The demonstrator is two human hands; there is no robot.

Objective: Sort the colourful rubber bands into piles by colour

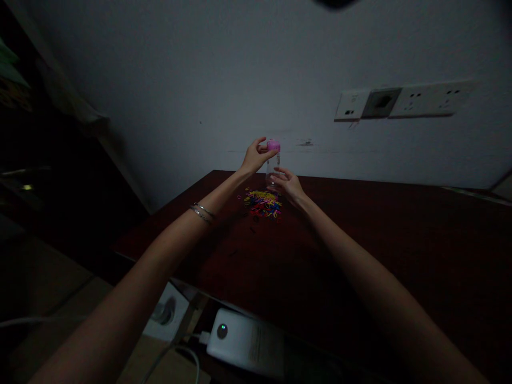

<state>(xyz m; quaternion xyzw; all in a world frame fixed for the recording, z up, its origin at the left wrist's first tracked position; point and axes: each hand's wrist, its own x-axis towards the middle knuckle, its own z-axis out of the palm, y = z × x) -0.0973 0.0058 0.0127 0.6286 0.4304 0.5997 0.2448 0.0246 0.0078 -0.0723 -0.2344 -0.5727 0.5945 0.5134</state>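
Note:
A clear bottle [272, 169] with a pink cap [273, 145] stands upright near the back of the dark red table. My left hand [256, 157] is closed around the pink cap, thumb in front and fingers behind. Low on the bottle's right side, my right hand [288, 184] grips its body. Just in front of the bottle lies a loose pile of small rubber bands [263, 204] in yellow, red, blue and pink. A few dark bands lie apart from the pile, nearer to me. The bottle looks see-through, with nothing I can make out inside.
The dark red tabletop [360, 240] meets a pale wall [160, 80] at the back. Wall sockets [416, 101] sit at the upper right. Below the table's front edge are a white power bank [240, 341] with a cable and a white box [170, 312]. The room is dim.

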